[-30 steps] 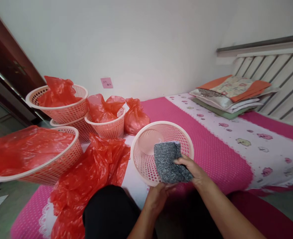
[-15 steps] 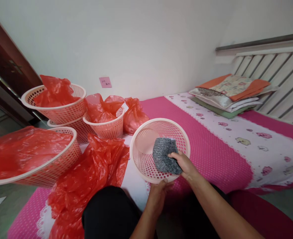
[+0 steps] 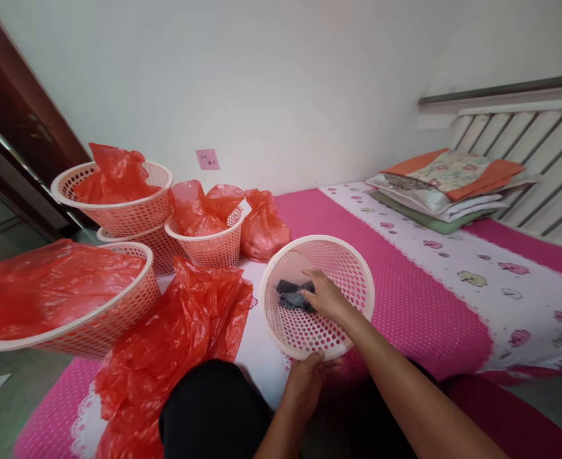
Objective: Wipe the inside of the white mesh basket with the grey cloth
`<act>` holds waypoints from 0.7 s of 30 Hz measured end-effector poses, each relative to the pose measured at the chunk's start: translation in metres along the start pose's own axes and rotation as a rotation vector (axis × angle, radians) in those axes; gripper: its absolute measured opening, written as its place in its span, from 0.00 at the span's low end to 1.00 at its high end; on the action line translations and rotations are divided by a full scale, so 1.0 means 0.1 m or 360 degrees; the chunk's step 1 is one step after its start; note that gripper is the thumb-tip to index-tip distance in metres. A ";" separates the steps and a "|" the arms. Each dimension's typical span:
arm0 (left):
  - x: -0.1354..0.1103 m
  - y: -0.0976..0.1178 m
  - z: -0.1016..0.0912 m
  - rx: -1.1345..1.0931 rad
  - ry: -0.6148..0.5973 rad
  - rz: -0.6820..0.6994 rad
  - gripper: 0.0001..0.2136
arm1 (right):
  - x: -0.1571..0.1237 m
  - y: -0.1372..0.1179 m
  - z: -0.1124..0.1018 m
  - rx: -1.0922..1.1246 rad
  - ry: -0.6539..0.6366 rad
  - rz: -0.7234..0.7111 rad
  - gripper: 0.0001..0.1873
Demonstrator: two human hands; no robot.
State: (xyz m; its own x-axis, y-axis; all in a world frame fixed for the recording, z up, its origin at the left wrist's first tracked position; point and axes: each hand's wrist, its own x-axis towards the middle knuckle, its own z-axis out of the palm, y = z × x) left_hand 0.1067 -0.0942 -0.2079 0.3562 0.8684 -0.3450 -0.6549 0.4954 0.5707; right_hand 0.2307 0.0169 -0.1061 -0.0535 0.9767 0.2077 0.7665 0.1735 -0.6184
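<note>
A pale pink mesh basket (image 3: pixel 352 268) sits tilted toward me on the pink bedspread. My right hand (image 3: pixel 326 296) reaches deep inside it, fingers closed over a folded grey cloth (image 3: pixel 288 296) pressed against the basket's bottom. My left hand (image 3: pixel 309 376) grips the basket's near rim from below. My knee in black trousers (image 3: pixel 214 408) is at the bottom of the view.
Several pink baskets with red plastic bags stand at left: a big one (image 3: pixel 118 306), a stacked pair (image 3: pixel 132 210), a small one (image 3: pixel 214 245). A loose red bag (image 3: pixel 176 338) lies beside my knee, a tied one (image 3: pixel 262 226) by the wall. Folded bedding (image 3: pixel 446 185) lies at right.
My right hand carried the grey cloth from above the near rim down into the basket. The left hand kept its grip on the rim.
</note>
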 end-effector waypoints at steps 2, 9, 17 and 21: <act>0.00 0.00 0.00 0.0034 0.0012 0.0002 0.17 | 0.00 0.02 -0.03 -0.0097 0.0027 0.0026 0.30; -0.01 0.01 0.02 0.0080 -0.0025 -0.0011 0.18 | 0.14 0.04 0.07 -0.0275 -0.0342 -0.0023 0.21; 0.00 0.01 0.03 0.0044 -0.0009 0.0017 0.21 | 0.41 0.18 0.69 -0.0347 -0.0510 0.0080 0.11; -0.01 0.03 0.05 -0.0004 -0.0014 0.0036 0.20 | 0.47 0.28 0.83 -0.0276 -0.0542 0.0124 0.14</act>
State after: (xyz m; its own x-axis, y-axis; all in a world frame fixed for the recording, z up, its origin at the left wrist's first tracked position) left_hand 0.1078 -0.0934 -0.2019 0.3471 0.8797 -0.3251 -0.6648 0.4753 0.5763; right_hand 0.1963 0.0783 -0.1760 -0.1779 0.9772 -0.1162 0.8719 0.1018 -0.4790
